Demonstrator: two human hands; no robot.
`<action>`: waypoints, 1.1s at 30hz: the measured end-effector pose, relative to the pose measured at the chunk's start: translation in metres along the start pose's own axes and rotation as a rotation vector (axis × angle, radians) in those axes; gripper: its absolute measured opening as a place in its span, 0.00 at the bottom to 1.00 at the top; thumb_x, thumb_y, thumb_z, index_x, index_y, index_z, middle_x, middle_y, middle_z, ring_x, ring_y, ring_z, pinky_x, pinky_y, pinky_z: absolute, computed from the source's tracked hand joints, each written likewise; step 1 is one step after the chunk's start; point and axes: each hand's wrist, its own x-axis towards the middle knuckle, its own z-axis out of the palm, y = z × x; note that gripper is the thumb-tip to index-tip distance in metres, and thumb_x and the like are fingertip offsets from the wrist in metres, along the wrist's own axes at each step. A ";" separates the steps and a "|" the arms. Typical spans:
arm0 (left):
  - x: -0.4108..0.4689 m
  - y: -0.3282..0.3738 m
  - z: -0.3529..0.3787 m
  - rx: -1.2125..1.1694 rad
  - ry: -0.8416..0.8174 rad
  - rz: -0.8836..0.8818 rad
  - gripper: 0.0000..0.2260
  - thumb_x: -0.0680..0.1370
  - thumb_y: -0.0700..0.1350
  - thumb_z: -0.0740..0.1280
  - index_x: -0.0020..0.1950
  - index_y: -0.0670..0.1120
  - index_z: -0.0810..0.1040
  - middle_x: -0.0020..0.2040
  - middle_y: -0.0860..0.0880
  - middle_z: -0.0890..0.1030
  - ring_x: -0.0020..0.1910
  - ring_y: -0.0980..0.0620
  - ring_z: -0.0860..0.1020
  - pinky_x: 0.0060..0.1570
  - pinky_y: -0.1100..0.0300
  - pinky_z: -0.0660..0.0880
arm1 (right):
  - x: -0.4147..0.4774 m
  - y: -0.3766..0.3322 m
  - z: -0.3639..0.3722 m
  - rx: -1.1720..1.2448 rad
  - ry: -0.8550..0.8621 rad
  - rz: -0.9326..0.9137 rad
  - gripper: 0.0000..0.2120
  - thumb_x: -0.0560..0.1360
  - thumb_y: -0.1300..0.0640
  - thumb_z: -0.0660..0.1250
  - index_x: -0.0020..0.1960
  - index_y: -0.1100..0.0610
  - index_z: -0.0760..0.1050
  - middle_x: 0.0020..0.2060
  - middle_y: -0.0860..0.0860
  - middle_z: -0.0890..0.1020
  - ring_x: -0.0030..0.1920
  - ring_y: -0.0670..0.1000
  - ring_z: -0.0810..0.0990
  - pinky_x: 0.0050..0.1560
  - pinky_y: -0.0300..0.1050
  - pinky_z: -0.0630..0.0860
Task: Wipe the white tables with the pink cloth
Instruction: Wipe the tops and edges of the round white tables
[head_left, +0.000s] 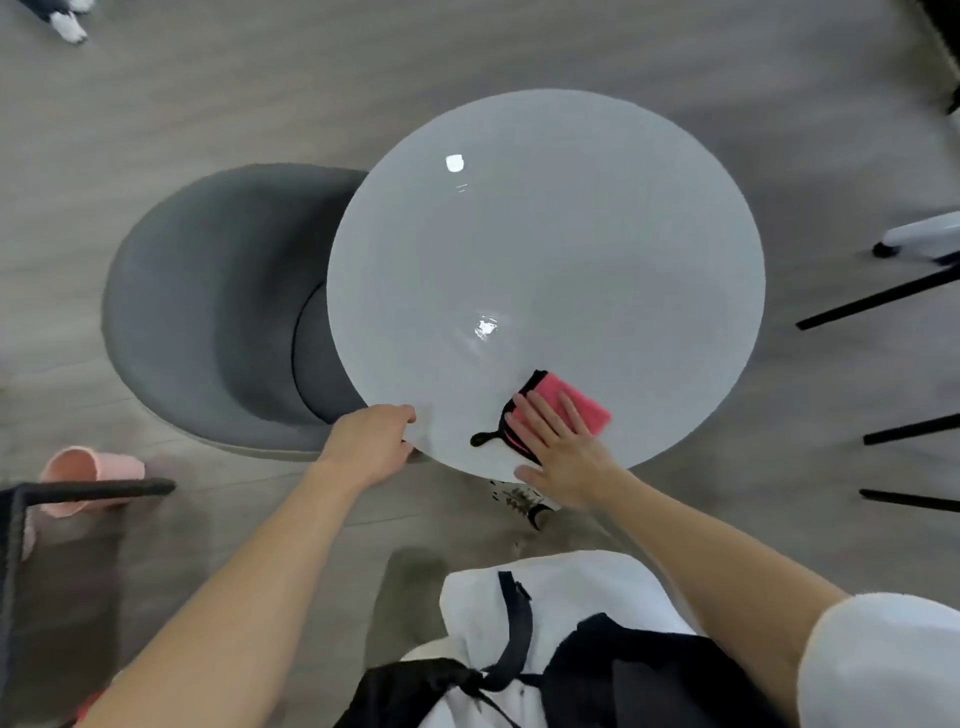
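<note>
A round white table (561, 249) fills the middle of the view. The pink cloth (579, 405), edged in black with a black loop, lies flat on the table's near part. My right hand (558, 447) presses on the cloth with straight, spread fingers and covers its near half. My left hand (374, 447) grips the table's near-left rim, fingers curled over the edge.
A grey upholstered chair (208, 306) stands left of the table, its seat partly under the top. A pink bucket (88, 478) lies on the floor at left behind a dark frame (78, 491). Black chair legs (878, 299) reach in from the right.
</note>
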 end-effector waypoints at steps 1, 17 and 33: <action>0.005 -0.007 -0.001 0.009 -0.003 0.009 0.20 0.84 0.49 0.64 0.77 0.53 0.74 0.67 0.51 0.82 0.63 0.46 0.81 0.51 0.51 0.76 | 0.003 -0.003 -0.005 0.049 0.018 0.006 0.36 0.88 0.32 0.43 0.89 0.48 0.41 0.88 0.50 0.37 0.87 0.53 0.33 0.86 0.66 0.41; 0.070 -0.116 0.004 0.166 0.146 0.367 0.23 0.85 0.52 0.65 0.79 0.48 0.69 0.73 0.47 0.75 0.69 0.44 0.75 0.58 0.46 0.80 | 0.120 -0.141 -0.010 0.282 0.499 0.970 0.33 0.85 0.54 0.52 0.88 0.59 0.51 0.88 0.59 0.51 0.88 0.59 0.45 0.87 0.63 0.44; 0.095 -0.100 0.021 0.103 0.265 0.301 0.15 0.80 0.47 0.72 0.64 0.43 0.79 0.63 0.44 0.78 0.59 0.42 0.76 0.52 0.52 0.73 | 0.121 -0.161 -0.009 0.154 0.525 0.649 0.28 0.90 0.45 0.51 0.88 0.52 0.57 0.88 0.51 0.56 0.88 0.54 0.49 0.86 0.65 0.48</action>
